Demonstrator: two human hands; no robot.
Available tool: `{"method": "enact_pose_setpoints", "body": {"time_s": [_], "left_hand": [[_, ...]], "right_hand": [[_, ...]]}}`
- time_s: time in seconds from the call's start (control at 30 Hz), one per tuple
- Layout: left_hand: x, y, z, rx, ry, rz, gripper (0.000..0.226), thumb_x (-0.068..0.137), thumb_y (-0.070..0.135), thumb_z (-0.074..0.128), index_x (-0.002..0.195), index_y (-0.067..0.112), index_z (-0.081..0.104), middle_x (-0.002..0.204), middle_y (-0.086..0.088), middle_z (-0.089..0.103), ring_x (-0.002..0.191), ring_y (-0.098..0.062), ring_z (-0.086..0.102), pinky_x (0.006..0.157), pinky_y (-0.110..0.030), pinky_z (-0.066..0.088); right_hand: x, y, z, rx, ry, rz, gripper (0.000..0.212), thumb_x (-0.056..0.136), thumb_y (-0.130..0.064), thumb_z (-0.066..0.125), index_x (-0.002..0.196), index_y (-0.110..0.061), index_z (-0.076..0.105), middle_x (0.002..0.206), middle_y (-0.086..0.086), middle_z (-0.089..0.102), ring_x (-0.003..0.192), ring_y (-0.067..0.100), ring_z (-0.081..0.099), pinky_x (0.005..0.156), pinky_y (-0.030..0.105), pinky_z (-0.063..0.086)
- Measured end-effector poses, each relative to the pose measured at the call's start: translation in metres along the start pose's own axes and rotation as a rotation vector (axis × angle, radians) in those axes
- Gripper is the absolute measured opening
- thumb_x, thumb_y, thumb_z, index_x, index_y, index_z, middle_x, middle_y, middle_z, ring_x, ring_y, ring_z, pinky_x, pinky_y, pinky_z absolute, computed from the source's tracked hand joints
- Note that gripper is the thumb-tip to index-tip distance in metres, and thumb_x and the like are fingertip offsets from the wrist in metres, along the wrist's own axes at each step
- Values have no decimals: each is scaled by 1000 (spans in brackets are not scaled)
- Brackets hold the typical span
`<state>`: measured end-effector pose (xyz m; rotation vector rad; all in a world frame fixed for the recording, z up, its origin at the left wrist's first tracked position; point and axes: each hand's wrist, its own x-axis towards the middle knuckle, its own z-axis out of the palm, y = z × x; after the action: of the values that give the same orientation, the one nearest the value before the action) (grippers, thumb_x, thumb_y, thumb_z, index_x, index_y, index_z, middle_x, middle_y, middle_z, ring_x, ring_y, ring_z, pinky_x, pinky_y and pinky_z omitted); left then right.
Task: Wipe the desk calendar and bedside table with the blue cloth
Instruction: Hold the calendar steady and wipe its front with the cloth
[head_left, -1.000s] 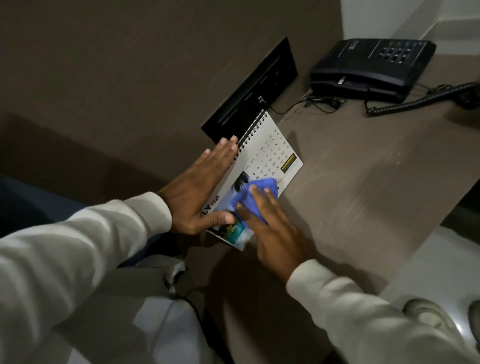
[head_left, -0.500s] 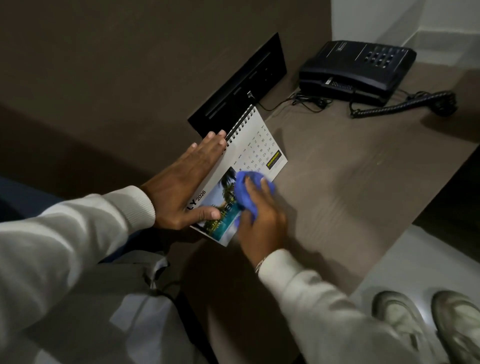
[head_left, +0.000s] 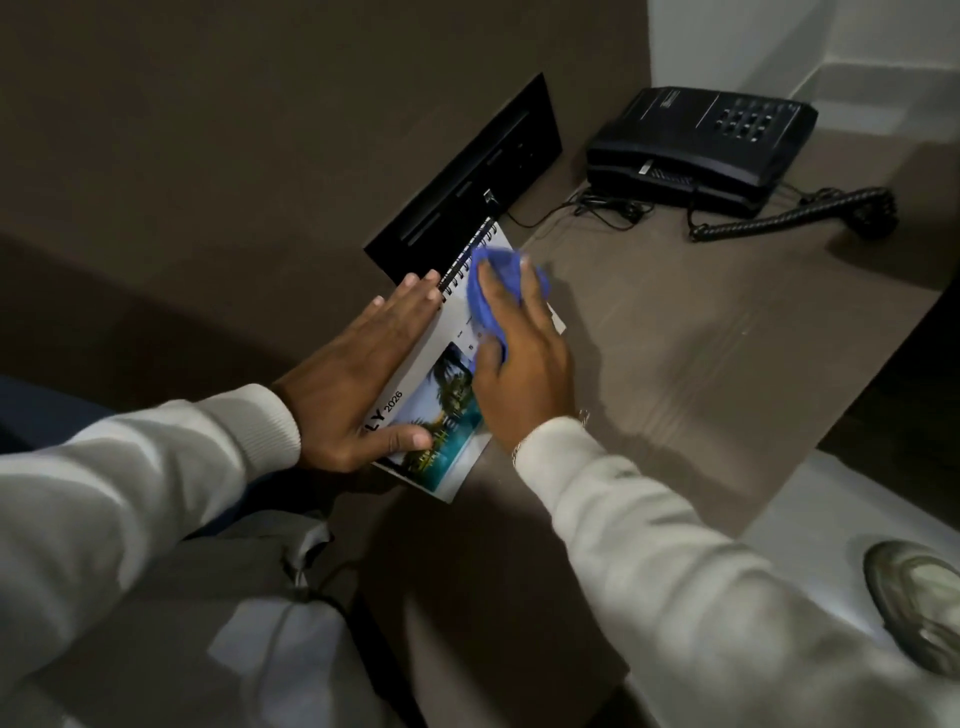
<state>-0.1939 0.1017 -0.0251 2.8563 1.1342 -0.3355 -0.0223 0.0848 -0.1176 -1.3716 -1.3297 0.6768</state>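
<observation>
A spiral-bound desk calendar with a palm-tree photo lies on the brown bedside table, near its left edge by the wall. My left hand grips the calendar, fingers along its left side by the spiral, thumb on the photo. My right hand presses the blue cloth on the calendar's upper half, covering most of the date grid. The cloth bunches out past my fingertips near the spiral binding.
A black telephone with its coiled cord sits at the table's far end. A black socket panel is set into the brown wall just behind the calendar. A shoe shows on the pale floor at the lower right.
My right hand has slid the blue cloth up the calendar, from the photo area to the top by the spiral. My left hand keeps its hold.
</observation>
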Motion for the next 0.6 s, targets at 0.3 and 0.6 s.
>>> {"method": "enact_pose_setpoints", "body": {"time_s": [0.3, 0.6], "left_hand": [[-2, 1, -1, 15, 0, 21, 110, 83, 73, 39, 155, 4, -6, 167, -12, -9, 155, -24, -11, 126, -43, 2], [-2, -1, 1, -10, 22, 24, 105, 85, 66, 43, 155, 4, -4, 167, -12, -7, 155, -24, -9, 126, -42, 3]], "right_hand": [[-84, 4, 14, 208, -204, 111, 64, 89, 0, 54, 138, -39, 39, 158, -4, 24, 138, 23, 40, 95, 18, 50], [3, 13, -13, 119, -41, -42, 60, 86, 4, 52, 139, -23, 43, 156, 8, 30, 137, 28, 40, 108, 34, 42]]}}
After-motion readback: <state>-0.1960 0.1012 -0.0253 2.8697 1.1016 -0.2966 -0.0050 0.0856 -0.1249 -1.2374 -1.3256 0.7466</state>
